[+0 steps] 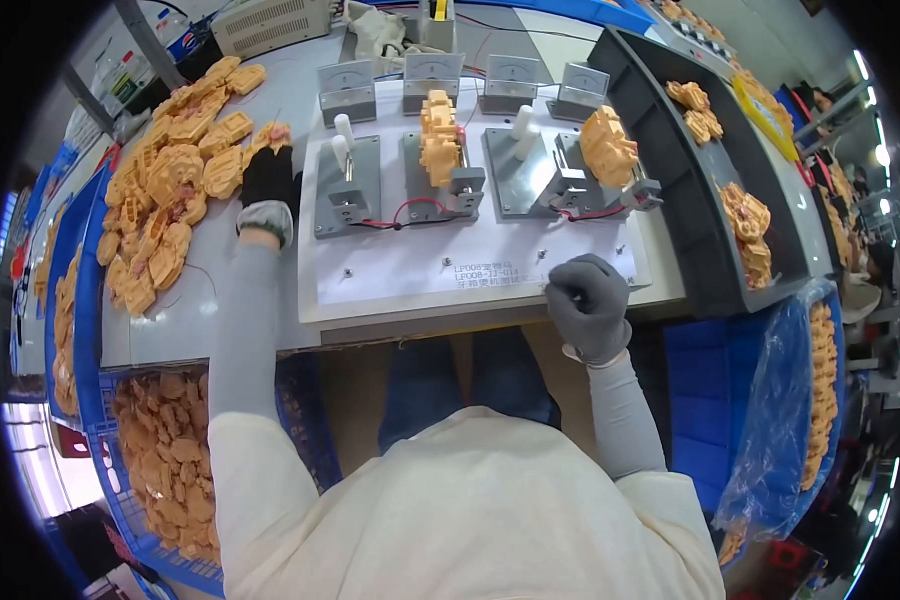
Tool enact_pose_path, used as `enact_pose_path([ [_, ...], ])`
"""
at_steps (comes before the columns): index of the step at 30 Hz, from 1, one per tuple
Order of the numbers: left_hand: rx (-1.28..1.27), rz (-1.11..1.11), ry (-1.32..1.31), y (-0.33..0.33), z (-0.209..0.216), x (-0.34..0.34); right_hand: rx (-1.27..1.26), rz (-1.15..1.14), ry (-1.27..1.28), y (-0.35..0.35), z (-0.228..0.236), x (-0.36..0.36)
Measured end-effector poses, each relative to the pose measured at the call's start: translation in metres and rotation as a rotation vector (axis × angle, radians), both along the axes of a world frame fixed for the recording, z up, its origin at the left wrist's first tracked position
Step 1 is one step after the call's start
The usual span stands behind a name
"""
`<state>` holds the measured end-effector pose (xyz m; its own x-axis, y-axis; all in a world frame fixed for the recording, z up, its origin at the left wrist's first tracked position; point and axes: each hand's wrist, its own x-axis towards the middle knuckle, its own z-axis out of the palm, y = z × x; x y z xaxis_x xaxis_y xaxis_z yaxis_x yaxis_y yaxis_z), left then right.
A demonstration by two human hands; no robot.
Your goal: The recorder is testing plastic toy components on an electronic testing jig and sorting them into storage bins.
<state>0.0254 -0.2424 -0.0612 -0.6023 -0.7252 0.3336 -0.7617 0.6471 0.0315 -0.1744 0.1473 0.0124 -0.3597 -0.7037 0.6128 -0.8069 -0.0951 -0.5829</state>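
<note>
My left hand [268, 185], in a black glove, reaches to the right edge of a heap of orange plastic parts. Its fingers close on one orange plastic gear housing [270, 136]; the fingertips are partly hidden. At the front edge of the white test board [390, 275], my right hand [590, 308], in a grey glove, is loosely curled with nothing visible in it. Two more orange housings sit on the metal test fixtures: one upright on the left fixture [439, 140], another tilted on the right fixture [608, 148]. Small toggle switches [542, 255] line the board's front.
Panel meters [433, 82] stand behind the fixtures. The heap of orange parts [175, 175] covers the table's left side. A dark grey tray [670, 185] with several parts borders the right. Blue crates [120, 490] flank my legs, one draped with clear plastic [770, 410].
</note>
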Motion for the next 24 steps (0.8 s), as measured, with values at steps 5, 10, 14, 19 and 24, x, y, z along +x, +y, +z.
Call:
enact_pose_path([
  [5,-0.087,-0.098,0.114,0.047,-0.010,0.029,-0.015,-0.003,-0.007,0.004,-0.003,-0.002],
  [10,-0.076,-0.135,0.318,0.083,-0.016,0.065,-0.051,-0.009,-0.095,0.014,-0.001,-0.006],
  [14,0.007,-0.099,0.464,0.116,-0.008,0.079,-0.555,-0.323,-0.431,0.016,-0.010,-0.019],
  [19,0.080,-0.095,0.644,0.139,-0.005,0.079,-0.374,-0.669,-0.195,0.006,0.017,-0.051],
  [24,-0.006,0.000,0.510,0.142,-0.022,0.080,-0.129,-0.718,0.186,-0.006,0.040,-0.055],
])
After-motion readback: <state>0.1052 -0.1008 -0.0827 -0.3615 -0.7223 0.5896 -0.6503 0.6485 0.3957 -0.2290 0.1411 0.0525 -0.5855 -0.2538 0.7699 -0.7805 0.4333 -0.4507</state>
